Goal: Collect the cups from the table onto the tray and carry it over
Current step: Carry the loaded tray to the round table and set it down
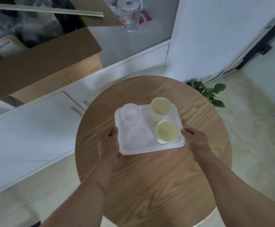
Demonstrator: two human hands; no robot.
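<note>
Gripping the white tray (pixel 149 149) at both short edges, I have my left hand (pixel 108 143) and right hand (pixel 196 141) each closed on its rim. It sits over the round wooden table (pixel 149 177), carrying four cups: two clear cups (pixel 130 113) and two paper cups (pixel 167 131).

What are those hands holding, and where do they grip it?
The white tray: the left hand grips its left edge, the right hand its right edge, near the front corners.
</note>
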